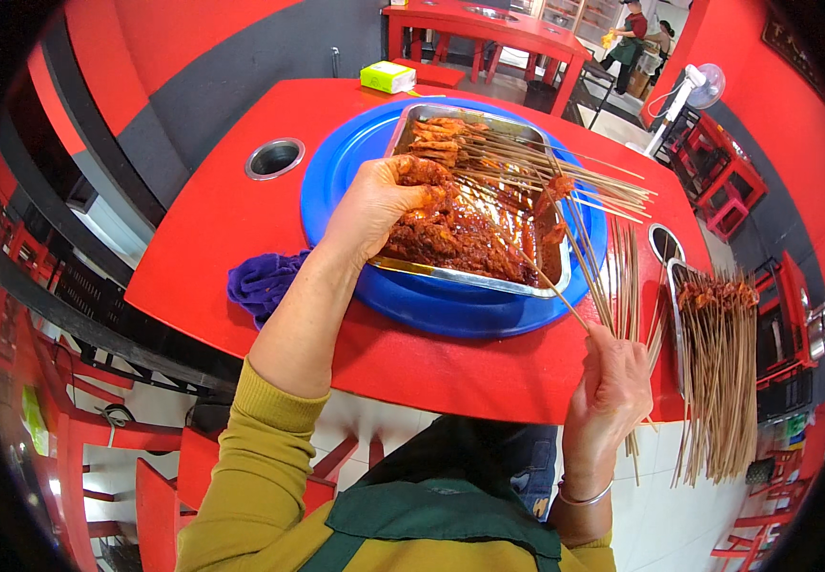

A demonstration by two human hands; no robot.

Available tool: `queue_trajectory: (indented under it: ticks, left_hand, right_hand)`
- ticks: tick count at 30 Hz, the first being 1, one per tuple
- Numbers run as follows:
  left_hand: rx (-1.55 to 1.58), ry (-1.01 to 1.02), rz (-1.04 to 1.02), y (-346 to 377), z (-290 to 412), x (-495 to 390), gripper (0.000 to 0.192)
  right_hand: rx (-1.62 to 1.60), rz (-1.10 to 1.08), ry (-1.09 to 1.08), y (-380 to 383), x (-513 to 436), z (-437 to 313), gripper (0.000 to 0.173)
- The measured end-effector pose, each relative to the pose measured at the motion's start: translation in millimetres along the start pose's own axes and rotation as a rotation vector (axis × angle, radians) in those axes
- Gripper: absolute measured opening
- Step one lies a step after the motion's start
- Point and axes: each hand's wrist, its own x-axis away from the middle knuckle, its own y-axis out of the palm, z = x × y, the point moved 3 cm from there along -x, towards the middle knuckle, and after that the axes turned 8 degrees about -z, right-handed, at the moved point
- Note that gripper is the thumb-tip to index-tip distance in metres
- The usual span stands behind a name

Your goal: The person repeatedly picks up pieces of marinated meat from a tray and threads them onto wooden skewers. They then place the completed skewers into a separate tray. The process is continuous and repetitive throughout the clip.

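A metal tray of red-sauced marinated meat rests on a round blue plastic lid or basin. Above its left side, my left hand pinches a sauced piece of meat. Lower right, my right hand grips thin bamboo skewers; one slants up towards the meat at my left fingers. Sauced meat sits on the tips of other skewers fanning from this hand. Loaded skewers lie across the tray's far side, their bare ends over its right rim.
A second tray at the table's right edge holds many meat skewers, ends overhanging. Bare skewers lie beside my right hand. A purple cloth, a tissue pack and round table inserts surround the basin. People stand far behind.
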Motion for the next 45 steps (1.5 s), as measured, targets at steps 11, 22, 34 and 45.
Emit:
queue_trajectory:
  ticks: [11, 22, 34, 45]
  left_hand:
    - [-0.13, 0.238, 0.107, 5.4, 3.3, 2.4, 0.02]
    - [0.004, 0.348, 0.303, 3.7, -3.8, -0.3, 0.014]
    - [0.009, 0.421, 0.371, 14.7, 0.7, 5.8, 0.013]
    - [-0.222, 0.429, 0.272, 33.9, 4.1, 8.6, 0.023]
  right_hand:
    - [0.104, 0.0, -0.059, 2.8, -5.3, -10.2, 0.045]
    - [0.263, -0.044, -0.084, 20.0, 1.0, -44.7, 0.042]
    - [0.244, -0.04, -0.078, 29.0, -4.0, -59.4, 0.038]
    - [0.057, 0.004, 0.043, 28.5, -16.0, -26.9, 0.04]
